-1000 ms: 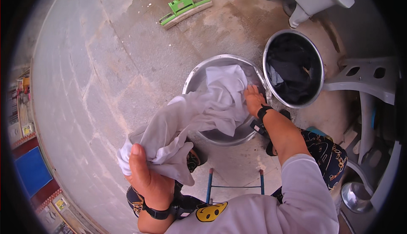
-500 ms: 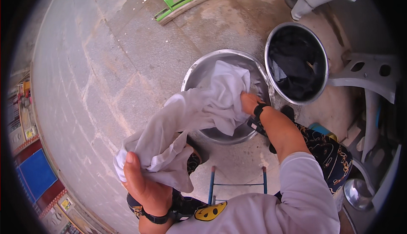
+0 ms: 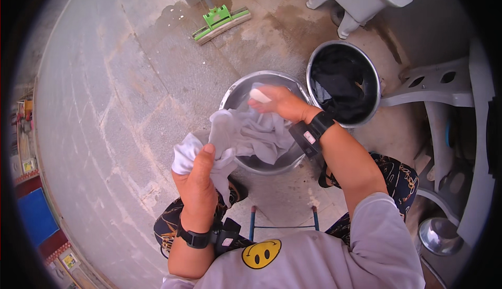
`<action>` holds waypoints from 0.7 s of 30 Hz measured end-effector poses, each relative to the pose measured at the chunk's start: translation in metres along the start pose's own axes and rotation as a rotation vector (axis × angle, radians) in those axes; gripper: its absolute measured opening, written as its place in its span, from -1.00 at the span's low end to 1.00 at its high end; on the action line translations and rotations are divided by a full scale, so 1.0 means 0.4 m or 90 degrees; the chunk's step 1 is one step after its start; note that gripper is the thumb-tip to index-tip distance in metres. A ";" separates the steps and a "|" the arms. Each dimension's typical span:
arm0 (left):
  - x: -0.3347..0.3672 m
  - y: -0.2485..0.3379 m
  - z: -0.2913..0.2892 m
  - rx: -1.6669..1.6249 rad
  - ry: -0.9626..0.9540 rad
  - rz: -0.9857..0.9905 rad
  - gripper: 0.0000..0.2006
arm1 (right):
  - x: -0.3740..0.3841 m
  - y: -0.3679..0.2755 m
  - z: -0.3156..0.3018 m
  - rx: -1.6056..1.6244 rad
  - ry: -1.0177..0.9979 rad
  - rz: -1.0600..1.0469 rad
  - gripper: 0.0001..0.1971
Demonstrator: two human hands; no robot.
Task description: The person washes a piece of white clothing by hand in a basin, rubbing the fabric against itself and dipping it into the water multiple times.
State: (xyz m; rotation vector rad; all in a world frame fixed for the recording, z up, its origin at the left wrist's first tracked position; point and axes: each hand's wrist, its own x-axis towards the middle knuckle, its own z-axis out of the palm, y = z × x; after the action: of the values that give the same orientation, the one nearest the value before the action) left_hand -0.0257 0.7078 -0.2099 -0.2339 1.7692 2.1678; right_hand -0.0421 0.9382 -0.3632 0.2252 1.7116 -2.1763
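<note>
Left hand: my bare left hand (image 3: 196,183) pinches the thin white cloth (image 3: 264,140), thumb up, elbow bent; I should hold tight so it can't slip.
White cloth: it hangs, all bunched, from there into the round silver metal basin (image 3: 238,96); pulling it flatter should help.
Right hand: my right hand (image 3: 280,104) reaches in over the basin, seeming to pinch a small smooth white bar (image 3: 260,96); pressing softly is best.

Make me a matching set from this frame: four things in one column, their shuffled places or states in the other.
1. mop
2. cloth
3. right hand
4. right basin

A. holds dark fabric
B. gripped by the left hand
C. over the left basin, holding a white object
D. green-headed, on the floor

Pairs: 1-D; 2-B; 3-C; 4-A
</note>
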 end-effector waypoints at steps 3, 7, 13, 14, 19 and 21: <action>0.002 -0.017 -0.006 -0.028 -0.058 0.022 -0.76 | -0.055 -0.151 0.135 0.061 -0.067 -0.204 -0.61; 0.002 0.004 0.027 0.130 -0.200 0.085 -0.53 | -0.147 -0.267 0.250 -0.102 -0.078 -0.210 -0.59; -0.024 -0.010 0.100 -0.492 -0.336 -0.184 -0.46 | -0.186 -0.250 0.311 -0.600 0.252 -0.506 -0.64; -0.035 0.000 0.114 -0.506 -0.366 -0.185 -0.48 | -0.186 -0.261 0.299 -0.483 0.259 -0.478 -0.67; -0.037 -0.021 0.142 -0.404 -0.347 -0.111 -0.50 | -0.200 -0.285 0.294 -0.323 0.342 -0.216 -0.70; -0.038 -0.006 0.148 -0.498 -0.398 -0.174 -0.51 | -0.181 -0.274 0.288 -0.460 0.444 -0.550 -0.70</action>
State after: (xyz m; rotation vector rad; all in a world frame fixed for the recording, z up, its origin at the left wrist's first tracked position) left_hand -0.0060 0.7635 -0.1946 0.0318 0.4927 2.2686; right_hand -0.0053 0.8622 -0.2101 0.0348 3.3597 -1.8314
